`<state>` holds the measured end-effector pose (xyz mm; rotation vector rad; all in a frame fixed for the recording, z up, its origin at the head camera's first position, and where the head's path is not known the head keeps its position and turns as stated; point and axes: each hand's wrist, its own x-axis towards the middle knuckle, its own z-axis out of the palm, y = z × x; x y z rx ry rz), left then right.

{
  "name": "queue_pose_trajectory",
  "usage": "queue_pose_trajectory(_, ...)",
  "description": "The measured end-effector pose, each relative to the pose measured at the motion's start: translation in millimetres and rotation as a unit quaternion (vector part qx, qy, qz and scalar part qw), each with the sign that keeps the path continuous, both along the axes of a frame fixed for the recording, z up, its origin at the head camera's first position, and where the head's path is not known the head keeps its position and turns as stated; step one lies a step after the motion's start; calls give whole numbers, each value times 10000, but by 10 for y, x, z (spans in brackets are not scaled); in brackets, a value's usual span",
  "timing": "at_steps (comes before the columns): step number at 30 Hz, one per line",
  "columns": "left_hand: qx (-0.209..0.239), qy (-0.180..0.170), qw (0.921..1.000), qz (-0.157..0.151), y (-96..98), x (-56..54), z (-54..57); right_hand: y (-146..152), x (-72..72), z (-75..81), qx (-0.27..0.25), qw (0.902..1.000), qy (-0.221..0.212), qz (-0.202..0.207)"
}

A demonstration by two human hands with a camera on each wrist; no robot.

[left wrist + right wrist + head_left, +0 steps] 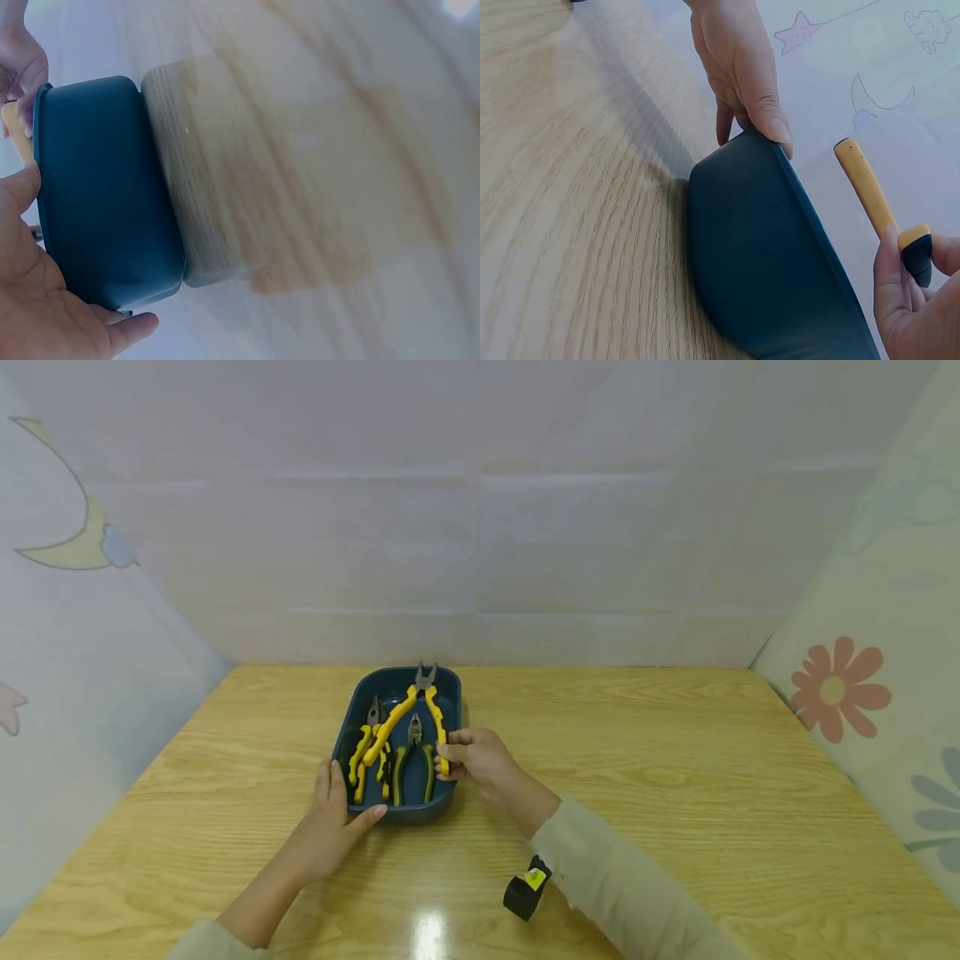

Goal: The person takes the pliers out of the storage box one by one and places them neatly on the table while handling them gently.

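Observation:
My right hand (483, 760) pinches one handle of a pair of yellow-handled pliers (438, 718) between thumb and fingers. These pliers stand with spread handles above the dark blue tray (412, 814), jaws toward its far rim. My left hand (326, 831) holds the tray's near left corner, thumb at the near rim and fingers along the left side. Inside the tray lie yellow-and-black long-nose pliers (358, 768) at the left and green-handled pliers (400, 777) in the middle. In the right wrist view the held yellow handle (866, 184) shows beyond the tray wall (757, 240).
A black roll-like object with a yellow label (525, 889) lies on the wooden table (637, 760), close to my right sleeve (615, 877). The white back wall (480, 552) rises behind the table, with patterned side walls at left and right.

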<state>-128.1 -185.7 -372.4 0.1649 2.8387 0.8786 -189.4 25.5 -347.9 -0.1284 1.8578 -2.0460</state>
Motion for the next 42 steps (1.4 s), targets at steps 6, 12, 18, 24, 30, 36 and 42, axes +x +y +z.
queue_pose_trajectory(6,21,61,10000,-30,-8,-11,-24,84,38,5,-11,10000,44,10)
queue_pose_trajectory(12,-5,52,10000,-49,-1,-18,-26,156,73,12,2,10000,32,-19)
queue_pose_trajectory(18,-2,86,10000,-37,4,-20,-25,228,108,4,-5,9999,116,10)
queue_pose_trajectory(24,17,112,9999,-44,8,-21,-16,306,149,-17,-50,9999,125,40)
queue_pose_trajectory(30,-1,170,9998,-59,13,-25,2,365,172,-19,-120,9998,152,-24)
queue_pose_trajectory(36,24,174,9998,-52,14,-22,0,426,194,-39,-108,9997,225,13)
queue_pose_trajectory(42,35,105,9999,-53,10,-22,0,479,200,-58,-103,9998,158,-64)
